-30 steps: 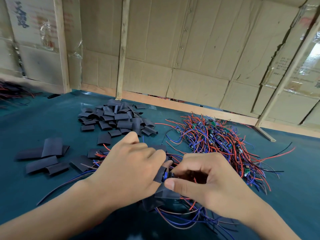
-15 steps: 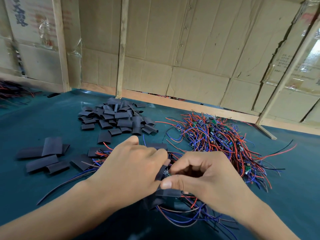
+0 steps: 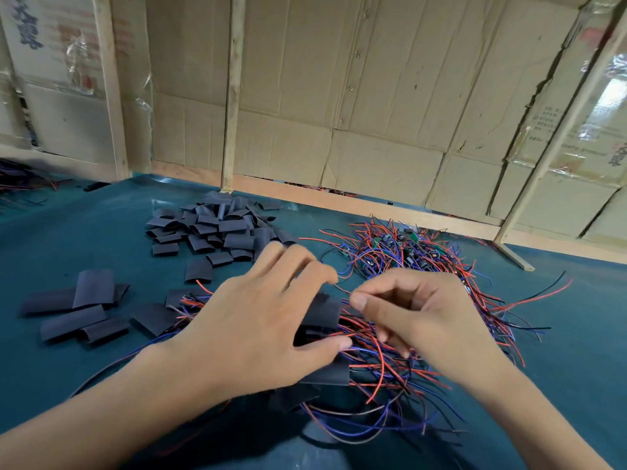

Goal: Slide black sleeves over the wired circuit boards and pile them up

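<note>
Your green mat (image 3: 559, 385) has open room at near right and near left; the cardboard wall (image 3: 373, 96) bounds the far edge. Your left hand (image 3: 258, 330) lies spread, fingers relaxed, over sleeved boards (image 3: 322, 313) at centre. Your right hand (image 3: 417, 317) pinches a thin wire (image 3: 341, 289). Loose sleeves (image 3: 217, 228) sit far left; unsleeved boards (image 3: 400, 252) far right.

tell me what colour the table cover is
Dark teal green; the table cover shows best in the head view, the only one.
</note>
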